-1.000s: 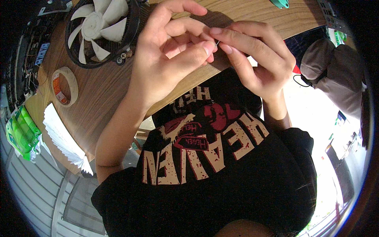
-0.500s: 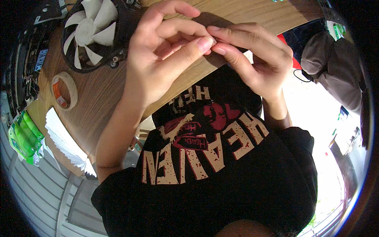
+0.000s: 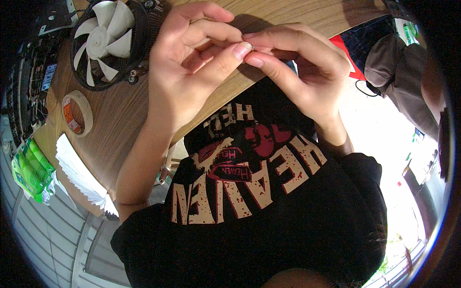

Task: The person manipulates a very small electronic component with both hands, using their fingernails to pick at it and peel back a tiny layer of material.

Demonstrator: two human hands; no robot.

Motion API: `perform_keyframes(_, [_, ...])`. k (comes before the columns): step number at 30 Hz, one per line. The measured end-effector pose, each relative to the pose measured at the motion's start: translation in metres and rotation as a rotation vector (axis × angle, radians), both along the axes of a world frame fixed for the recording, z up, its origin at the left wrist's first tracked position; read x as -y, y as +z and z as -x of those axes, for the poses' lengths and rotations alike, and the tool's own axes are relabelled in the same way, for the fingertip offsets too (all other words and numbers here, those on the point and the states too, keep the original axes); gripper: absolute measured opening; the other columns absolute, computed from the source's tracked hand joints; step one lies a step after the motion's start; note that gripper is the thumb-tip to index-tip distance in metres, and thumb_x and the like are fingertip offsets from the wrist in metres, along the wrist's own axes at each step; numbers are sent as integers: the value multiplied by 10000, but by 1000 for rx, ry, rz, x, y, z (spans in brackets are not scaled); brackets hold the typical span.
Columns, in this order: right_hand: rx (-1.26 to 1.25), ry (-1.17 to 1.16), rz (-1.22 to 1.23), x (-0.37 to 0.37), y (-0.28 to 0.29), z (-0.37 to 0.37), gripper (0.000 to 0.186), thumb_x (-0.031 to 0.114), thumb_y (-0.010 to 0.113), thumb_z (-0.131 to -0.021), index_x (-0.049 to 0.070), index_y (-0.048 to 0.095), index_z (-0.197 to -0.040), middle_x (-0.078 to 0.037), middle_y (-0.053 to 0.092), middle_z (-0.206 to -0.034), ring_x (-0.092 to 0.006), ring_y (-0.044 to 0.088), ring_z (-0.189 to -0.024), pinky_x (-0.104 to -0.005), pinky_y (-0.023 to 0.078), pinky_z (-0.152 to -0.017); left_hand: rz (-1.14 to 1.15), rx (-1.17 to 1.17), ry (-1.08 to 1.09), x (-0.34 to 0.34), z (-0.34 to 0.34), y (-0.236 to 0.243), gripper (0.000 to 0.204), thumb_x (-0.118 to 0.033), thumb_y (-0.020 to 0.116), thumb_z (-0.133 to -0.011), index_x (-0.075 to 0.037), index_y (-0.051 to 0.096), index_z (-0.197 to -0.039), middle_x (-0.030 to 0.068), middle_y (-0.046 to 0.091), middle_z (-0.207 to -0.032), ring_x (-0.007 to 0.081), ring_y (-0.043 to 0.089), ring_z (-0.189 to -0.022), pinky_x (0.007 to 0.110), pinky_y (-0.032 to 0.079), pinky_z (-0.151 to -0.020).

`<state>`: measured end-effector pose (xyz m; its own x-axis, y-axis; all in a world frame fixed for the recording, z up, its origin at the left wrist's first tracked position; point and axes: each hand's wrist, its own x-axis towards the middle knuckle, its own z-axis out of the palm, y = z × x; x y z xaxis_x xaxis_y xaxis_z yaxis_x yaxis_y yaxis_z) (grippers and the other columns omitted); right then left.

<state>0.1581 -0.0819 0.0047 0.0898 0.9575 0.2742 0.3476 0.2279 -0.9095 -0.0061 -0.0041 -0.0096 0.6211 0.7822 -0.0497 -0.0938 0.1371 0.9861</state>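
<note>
Over the table edge my left hand (image 3: 182, 72) and my right hand (image 3: 312, 67) meet at their fingertips. Between them is a tiny pale object (image 3: 251, 48), mostly hidden by the fingers and too small to name. The left thumb and index finger pinch it from one side, with the other left fingers loosely curled above. From the opposite side, the right thumb and index finger close in on it. Left of my hands, a cooling fan (image 3: 98, 43) with white blades and a black frame lies on the wooden table (image 3: 127, 103).
A roll of tape (image 3: 87, 111) lies nearer me on the left, beside pleated white paper (image 3: 79, 168) along the table edge. Dark electronic parts (image 3: 29, 96) line the far left, above a green package (image 3: 32, 168). Grey padded fabric (image 3: 403, 79) and a red item (image 3: 349, 56) are at right.
Both hands have shifted slightly left, fingertips still together around the tiny object. The fan and other items appear slightly shifted in the picture, as the view itself has moved.
</note>
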Motion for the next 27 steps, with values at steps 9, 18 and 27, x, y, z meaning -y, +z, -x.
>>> perform_keyframes(9, [77, 41, -57, -5, 1, -4, 141, -23, 605, -792, -47, 628, -929, -132, 625, -905, -180, 607, -811, -250, 473, -712, 22, -22, 13, 0, -1, 4, 353, 37, 549, -815, -1, 405, -1134, 91, 603, -881, 131, 590, -776, 237, 482, -698])
perform_keyframes(18, [-250, 85, 2, -4, -7, 2, 161, -59, 548, -821, -34, 542, -979, -110, 572, -955, -163, 563, -884, -253, 450, -783, 76, -8, -15, -1, -1, 8, 350, -5, 569, -808, 5, 417, -1124, 82, 609, -860, 127, 582, -755, 242, 473, -708])
perform_keyframes(27, [-402, 100, 50, -5, -7, 5, 278, -94, 554, -798, -20, 464, -1051, -100, 546, -944, -149, 540, -898, -265, 449, -798, 70, 13, -14, 0, 0, 8, 337, 12, 555, -804, 17, 424, -1115, 81, 599, -871, 130, 559, -762, 248, 458, -722])
